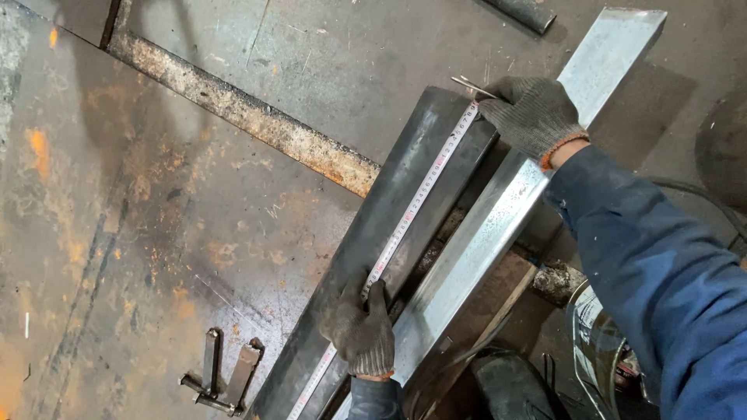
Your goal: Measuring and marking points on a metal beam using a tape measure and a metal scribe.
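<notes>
A dark steel bar (373, 225) lies diagonally on the floor, with a white measuring tape (420, 194) stretched along it. My left hand (359, 327), in a dark glove, presses the tape against the bar near its lower end. My right hand (533, 113), also gloved, holds the tape's far end at the upper end of the bar and grips a thin metal scriber (471, 85). A shiny galvanised rectangular tube (498, 210) lies alongside the bar on its right, under my right wrist.
A rusty steel strip (233, 109) crosses the rusted plate floor at upper left. A small U-shaped metal bracket (222, 373) lies at lower left. Wooden board (482, 311), a dark cable and a shiny round object (599, 342) sit at lower right.
</notes>
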